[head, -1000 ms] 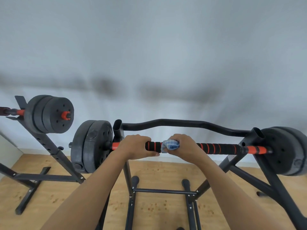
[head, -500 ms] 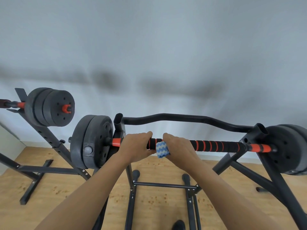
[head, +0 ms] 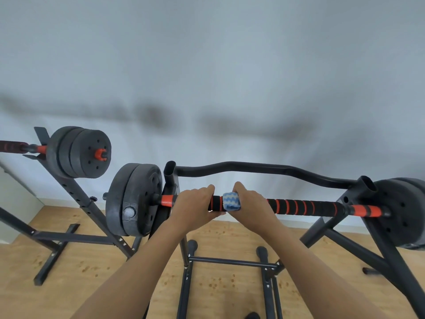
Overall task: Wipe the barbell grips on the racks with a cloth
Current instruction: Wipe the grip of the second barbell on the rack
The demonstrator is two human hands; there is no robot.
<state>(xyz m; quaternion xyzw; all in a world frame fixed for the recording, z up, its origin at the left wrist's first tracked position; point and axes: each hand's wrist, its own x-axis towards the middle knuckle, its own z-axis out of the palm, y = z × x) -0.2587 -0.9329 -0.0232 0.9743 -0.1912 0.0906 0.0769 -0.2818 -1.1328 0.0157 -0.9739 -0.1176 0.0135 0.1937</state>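
- Head camera view: a black foam barbell grip with orange rings (head: pixel 299 207) lies across a black steel rack (head: pixel 170 178), with black weight plates (head: pixel 132 199) at both ends.
- Left hand (head: pixel 195 204) grasps the grip near its left end, fingers curled around it.
- Right hand (head: pixel 251 203), just beside it, presses a blue-and-white wavy-patterned cloth (head: pixel 231 201) around the grip, fingers wrapped over the cloth.
- A second loaded barbell (head: pixel 78 151) rests on another rack at left, above the wooden floor (head: pixel 92 261).
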